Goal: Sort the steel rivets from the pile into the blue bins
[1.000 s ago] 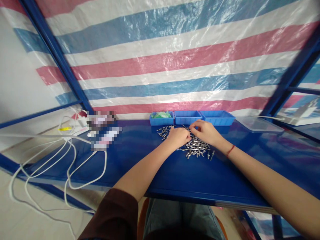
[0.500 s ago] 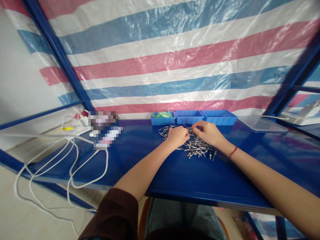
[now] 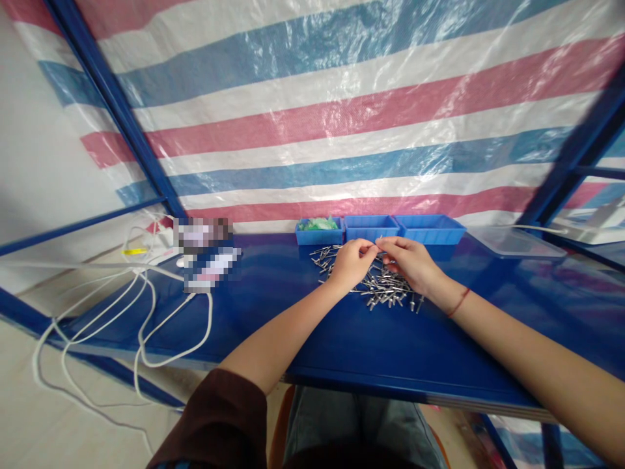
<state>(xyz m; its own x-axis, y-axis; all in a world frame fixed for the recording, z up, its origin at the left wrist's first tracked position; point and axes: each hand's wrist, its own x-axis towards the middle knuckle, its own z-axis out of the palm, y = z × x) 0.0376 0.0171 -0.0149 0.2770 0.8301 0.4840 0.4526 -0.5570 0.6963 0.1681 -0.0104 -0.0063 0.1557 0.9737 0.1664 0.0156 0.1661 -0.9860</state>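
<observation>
A loose pile of silvery blind rivets [image 3: 388, 290] with thin pins is spread over the blue tabletop [image 3: 351, 345]. Above its far side my left hand [image 3: 354, 260] and my right hand [image 3: 410, 260] meet, fingertips touching or nearly so. Both are closed in a pinch, thumbs against fingers. A tiny glint of metal shows where the fingertips come together; it looks like one of the rivets, mostly hidden by the fingers. My hands cover part of the pile.
Behind the pile stand three blue bins in a row: the left bin [image 3: 319, 238] with green wrapping in it, the middle bin [image 3: 371, 227] and the right bin [image 3: 432, 229]. A clear plastic lid [image 3: 517, 242] lies at right. White cables [image 3: 151, 326] trail over the left side.
My left hand has moved right and slightly up, from over the rivets to my right hand's fingertips. My right hand has shifted only a little, its fingers now against the left.
</observation>
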